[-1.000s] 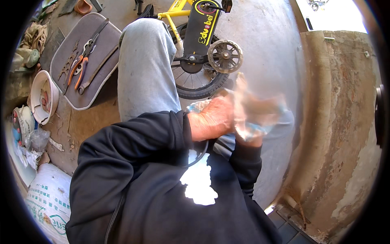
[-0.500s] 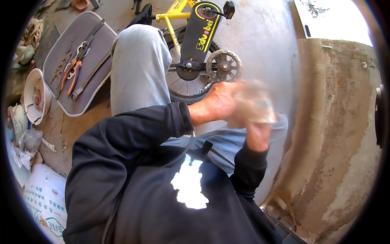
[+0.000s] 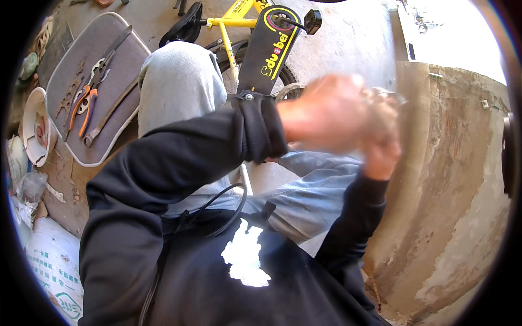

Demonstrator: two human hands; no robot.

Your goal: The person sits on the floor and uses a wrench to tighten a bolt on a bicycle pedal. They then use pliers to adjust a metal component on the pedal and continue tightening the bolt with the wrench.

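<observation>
My left hand [image 3: 329, 111] and my right hand [image 3: 382, 146] are together in front of my knees, both smeared by motion. A blurred greyish thing [image 3: 390, 98] shows at the top of my right hand, which looks closed around it; its kind cannot be made out. My left hand is against my right, its fingers too smeared to read. Just beyond, a yellow bicycle [image 3: 231, 23] has a black chain guard [image 3: 274, 51], a pedal [image 3: 312, 22] and a black saddle [image 3: 182, 27]. My left hand partly hides its small side wheel [image 3: 290, 92].
Left of my knee, a grey tray [image 3: 117, 68] holds orange-handled pliers [image 3: 84, 108], a spanner [image 3: 111, 114] and other metal pieces. A white bucket [image 3: 30, 117] and a printed white sack [image 3: 54, 261] stand farther left. A stained wall [image 3: 457, 163] rises on the right.
Both hands have moved right and slightly upward, still together and blurred. My left forearm now covers more of the bicycle's rear wheel and side wheel. The view has shifted slightly.
</observation>
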